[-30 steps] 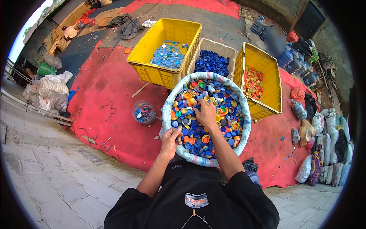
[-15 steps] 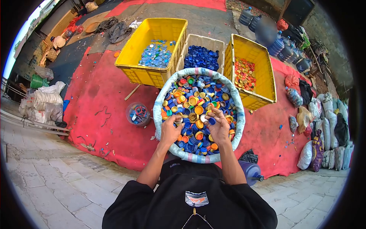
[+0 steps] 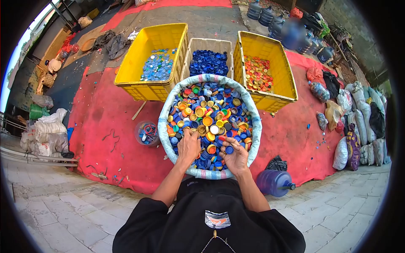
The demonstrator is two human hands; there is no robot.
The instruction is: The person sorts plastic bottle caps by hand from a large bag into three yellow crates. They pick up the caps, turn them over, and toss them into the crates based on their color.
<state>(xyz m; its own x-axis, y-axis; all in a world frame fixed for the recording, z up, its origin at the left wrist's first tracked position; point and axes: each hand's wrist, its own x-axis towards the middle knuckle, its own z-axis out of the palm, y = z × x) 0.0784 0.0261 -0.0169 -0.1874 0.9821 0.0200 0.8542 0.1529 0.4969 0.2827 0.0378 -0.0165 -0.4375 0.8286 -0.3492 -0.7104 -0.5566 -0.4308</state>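
Note:
A round sack with a rolled pale-blue rim (image 3: pixel 163 120) stands before me, full of mixed plastic bottle caps (image 3: pixel 207 121). My left hand (image 3: pixel 188 147) reaches palm down into the caps on the left, its fingers curled and their tips hidden. What it grips, if anything, does not show. My right hand (image 3: pixel 237 158) is turned partly palm up over the sack's lower right, its fingers bent around a dark blue bottle cap (image 3: pixel 229 149). A red cap (image 3: pixel 222 138) shows at its fingertips. On the heap, a white cap (image 3: pixel 214 129) lies between and above the hands.
Beyond the sack stand a yellow crate (image 3: pixel 122 80) with light-blue caps, a white crate (image 3: pixel 230 44) with dark-blue caps, and another yellow crate (image 3: pixel 278 63) with red and orange caps. A clear tub (image 3: pixel 147 133) sits left, a water jug (image 3: pixel 274 183) right. Sacks (image 3: pixel 363 126) line the right.
My left hand has gone lower into the caps. My right hand has drawn down toward me with a blue cap. The view has shifted, so the sack and crates appear farther left.

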